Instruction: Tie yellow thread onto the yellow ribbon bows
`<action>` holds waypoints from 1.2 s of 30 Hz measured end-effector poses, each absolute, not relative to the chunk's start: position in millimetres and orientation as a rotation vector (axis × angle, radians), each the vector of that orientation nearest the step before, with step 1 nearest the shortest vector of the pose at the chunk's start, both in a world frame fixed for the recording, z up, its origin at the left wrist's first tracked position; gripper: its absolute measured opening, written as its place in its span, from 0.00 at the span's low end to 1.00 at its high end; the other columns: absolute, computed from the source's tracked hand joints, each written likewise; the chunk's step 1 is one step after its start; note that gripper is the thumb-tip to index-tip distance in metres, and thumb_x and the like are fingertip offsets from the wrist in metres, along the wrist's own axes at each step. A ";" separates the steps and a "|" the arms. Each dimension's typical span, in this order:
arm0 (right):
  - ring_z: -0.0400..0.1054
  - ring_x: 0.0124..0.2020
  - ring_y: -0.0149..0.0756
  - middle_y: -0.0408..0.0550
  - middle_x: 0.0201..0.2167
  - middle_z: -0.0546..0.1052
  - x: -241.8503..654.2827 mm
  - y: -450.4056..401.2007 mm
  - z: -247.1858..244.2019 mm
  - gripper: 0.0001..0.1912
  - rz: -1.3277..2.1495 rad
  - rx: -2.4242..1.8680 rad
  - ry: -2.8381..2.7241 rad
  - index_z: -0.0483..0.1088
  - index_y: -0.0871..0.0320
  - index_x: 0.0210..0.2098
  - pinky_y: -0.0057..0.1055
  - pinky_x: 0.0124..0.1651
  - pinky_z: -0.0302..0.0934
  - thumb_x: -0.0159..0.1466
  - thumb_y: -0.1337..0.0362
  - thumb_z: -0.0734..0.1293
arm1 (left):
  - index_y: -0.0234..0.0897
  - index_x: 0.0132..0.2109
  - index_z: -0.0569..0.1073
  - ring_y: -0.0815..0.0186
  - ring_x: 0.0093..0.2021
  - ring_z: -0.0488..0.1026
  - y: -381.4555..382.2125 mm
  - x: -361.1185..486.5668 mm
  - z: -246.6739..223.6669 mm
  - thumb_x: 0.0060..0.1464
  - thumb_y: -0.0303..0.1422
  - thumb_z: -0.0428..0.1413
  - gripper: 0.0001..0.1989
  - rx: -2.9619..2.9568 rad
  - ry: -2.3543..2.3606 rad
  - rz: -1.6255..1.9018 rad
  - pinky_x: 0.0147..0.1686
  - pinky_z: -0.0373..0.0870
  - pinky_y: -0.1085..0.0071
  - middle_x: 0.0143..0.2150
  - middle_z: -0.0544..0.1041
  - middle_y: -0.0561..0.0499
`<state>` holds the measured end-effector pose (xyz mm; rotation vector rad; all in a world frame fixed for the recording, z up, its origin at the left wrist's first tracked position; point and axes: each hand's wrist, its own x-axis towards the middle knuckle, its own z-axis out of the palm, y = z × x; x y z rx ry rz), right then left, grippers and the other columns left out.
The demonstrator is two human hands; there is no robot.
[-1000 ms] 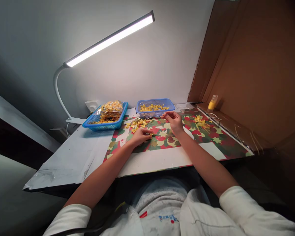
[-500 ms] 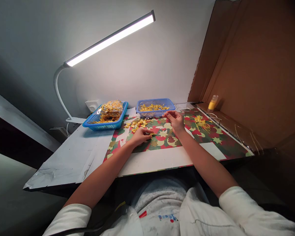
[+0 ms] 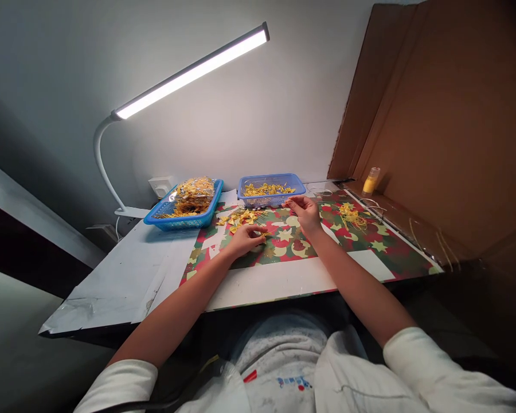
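Two white sleeves [image 3: 126, 381] are seen nearest, both forearms extended over a white table [image 3: 107, 278]. One yellow ribbon piece [image 3: 265, 234] is pinched between left thumb and forefinger, low over a star-patterned sheet [image 3: 288, 249]; its base is hidden. Long axis: roughly crosswise, free end pointed rightward. It is placed at the tips of the left hand [image 3: 244, 239], nearer the user than the right hand [image 3: 308, 216] and to its left. Right fingertips are drawn together, raised; whether anything fine is gripped cannot be told.

Just beyond the left hand, one pile of yellow bows [image 3: 246, 216] is spread, too overlapped for counting. One bundle of yellow cords [image 3: 353, 219] is laid to the right. Farther back, two baskets are noted: a blue basket [image 3: 187, 221] topped by one clear bag [image 3: 196, 188], and a periwinkle basket [image 3: 269, 200] part-filled with yellow pieces. One yellow-filled vial [image 3: 370, 182] is stood far right. One lit lamp [image 3: 193, 73] is mounted left, angled overhead.
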<state>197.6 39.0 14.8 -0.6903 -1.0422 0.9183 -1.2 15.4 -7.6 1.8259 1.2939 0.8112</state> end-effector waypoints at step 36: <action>0.76 0.30 0.36 0.40 0.25 0.76 178.6 26.9 5.9 0.14 1.027 -0.707 -1.175 0.70 0.55 0.27 0.34 0.40 0.68 0.48 0.55 0.75 | 0.36 0.28 0.77 0.62 0.35 0.73 16.2 2.1 -7.2 0.50 0.37 0.57 0.10 2.053 1.544 1.135 0.38 0.66 0.68 0.30 0.79 0.49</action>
